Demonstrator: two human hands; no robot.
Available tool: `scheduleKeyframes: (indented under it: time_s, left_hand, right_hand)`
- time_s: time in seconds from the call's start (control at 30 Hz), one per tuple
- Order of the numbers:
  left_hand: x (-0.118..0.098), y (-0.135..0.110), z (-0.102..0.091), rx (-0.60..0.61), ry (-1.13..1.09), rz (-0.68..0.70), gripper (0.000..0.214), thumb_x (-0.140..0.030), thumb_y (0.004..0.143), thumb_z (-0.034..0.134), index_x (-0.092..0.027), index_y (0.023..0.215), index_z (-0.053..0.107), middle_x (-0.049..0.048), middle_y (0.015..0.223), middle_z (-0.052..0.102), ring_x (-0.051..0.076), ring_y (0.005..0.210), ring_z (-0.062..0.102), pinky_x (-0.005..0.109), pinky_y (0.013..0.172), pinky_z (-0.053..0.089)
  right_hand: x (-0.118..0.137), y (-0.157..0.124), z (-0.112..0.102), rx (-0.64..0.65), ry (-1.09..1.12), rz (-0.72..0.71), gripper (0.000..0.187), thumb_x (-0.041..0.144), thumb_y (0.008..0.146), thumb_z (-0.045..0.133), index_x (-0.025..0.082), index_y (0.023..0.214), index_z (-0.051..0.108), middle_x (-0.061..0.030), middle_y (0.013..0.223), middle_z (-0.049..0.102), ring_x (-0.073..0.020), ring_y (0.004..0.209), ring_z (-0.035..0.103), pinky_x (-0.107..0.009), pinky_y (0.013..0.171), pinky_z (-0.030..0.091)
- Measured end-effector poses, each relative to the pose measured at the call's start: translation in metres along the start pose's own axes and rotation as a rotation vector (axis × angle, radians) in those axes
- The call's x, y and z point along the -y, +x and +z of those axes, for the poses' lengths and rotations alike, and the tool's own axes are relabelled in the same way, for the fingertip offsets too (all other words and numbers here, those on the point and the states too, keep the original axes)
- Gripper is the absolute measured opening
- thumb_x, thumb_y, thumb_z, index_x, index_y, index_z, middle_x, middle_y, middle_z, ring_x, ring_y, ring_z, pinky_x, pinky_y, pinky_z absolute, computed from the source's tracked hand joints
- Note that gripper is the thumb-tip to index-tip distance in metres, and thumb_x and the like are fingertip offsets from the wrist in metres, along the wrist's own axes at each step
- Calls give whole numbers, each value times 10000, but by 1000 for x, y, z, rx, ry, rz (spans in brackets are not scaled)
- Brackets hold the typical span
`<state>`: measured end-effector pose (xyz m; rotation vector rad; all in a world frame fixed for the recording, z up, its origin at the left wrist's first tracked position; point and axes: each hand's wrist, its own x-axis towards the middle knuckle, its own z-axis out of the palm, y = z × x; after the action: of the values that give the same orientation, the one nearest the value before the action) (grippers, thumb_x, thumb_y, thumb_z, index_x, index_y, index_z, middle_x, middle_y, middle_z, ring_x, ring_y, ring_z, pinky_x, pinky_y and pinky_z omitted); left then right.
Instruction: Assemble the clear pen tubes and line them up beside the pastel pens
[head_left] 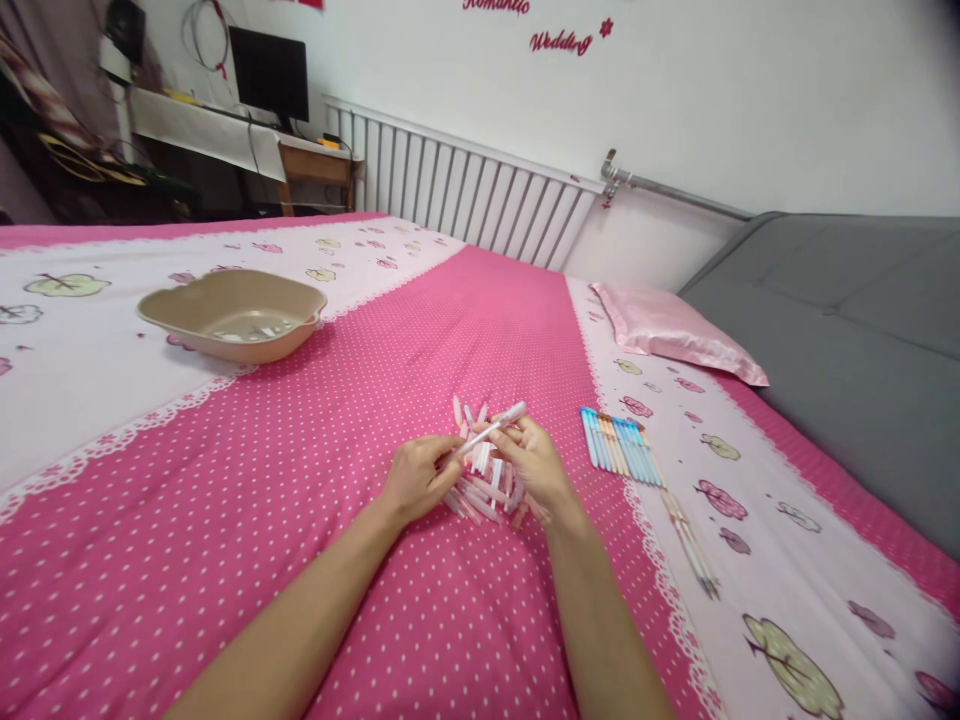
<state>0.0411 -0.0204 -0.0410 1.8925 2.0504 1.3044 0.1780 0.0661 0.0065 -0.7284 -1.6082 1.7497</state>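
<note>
My left hand (417, 478) and my right hand (534, 462) meet over a heap of pale pink and white pens (480, 490) lying on the pink dotted bedspread (315, 480). Both hands pinch one white pen (495, 427), which points up and to the right between them. My left fingers hold its lower end, my right fingers its upper part. The rest of the heap is partly hidden under my hands.
A row of blue and orange pens (621, 445) lies to the right, with a few more pens (690, 545) nearer me. A beige bowl (232, 315) stands at the left. A pink pillow (675, 330), a grey sofa (847, 350) and a radiator (465, 190) lie beyond.
</note>
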Motion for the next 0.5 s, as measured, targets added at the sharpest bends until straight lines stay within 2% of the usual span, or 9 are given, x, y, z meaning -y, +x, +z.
scheduleKeyframes:
  time_s: [0.23, 0.5]
  left_hand:
    - [-3, 0, -2, 48, 3, -21, 277, -251, 810, 408, -156, 897, 654, 6, 646, 597, 115, 565, 490, 229, 573, 348]
    - [-1, 0, -1, 64, -22, -3, 272, -234, 805, 413, -158, 940, 636, 6, 657, 594, 118, 578, 498, 233, 588, 357]
  right_hand:
    - [0, 0, 1, -25, -13, 7, 279, 329, 677, 677, 184, 870, 537, -74, 922, 705, -190, 858, 654, -319, 785, 443]
    - [-4, 2, 0, -30, -10, -3, 324, 367, 656, 700, 179, 866, 540, -69, 876, 711, -196, 847, 658, -318, 786, 454]
